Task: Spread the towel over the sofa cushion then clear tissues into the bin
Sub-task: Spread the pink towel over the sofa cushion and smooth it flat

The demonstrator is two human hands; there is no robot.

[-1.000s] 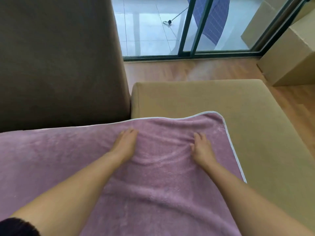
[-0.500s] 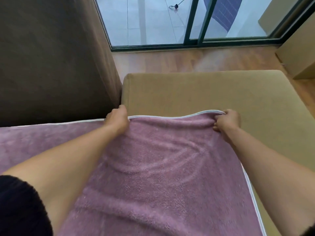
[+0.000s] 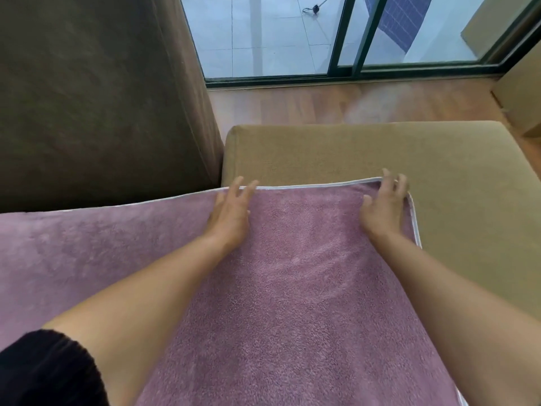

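A mauve towel (image 3: 292,288) with a pale piped edge lies flat over the tan sofa cushion (image 3: 409,159), covering its near and left part. My left hand (image 3: 231,212) lies on the towel at its far edge, fingers straight and spread. My right hand (image 3: 383,206) rests at the towel's far right corner, fingers spread and slightly lifted. Neither hand holds the cloth. No tissues or bin are in view.
The dark brown sofa back (image 3: 96,98) rises at the left. Beyond the cushion is wooden floor (image 3: 322,104) and a sliding glass door (image 3: 345,36). A cardboard box (image 3: 521,92) stands at the right edge.
Both hands pinched the towel's far edge half a second ago; they have let go and now lie open on it. The towel's far edge sits straighter and flatter.
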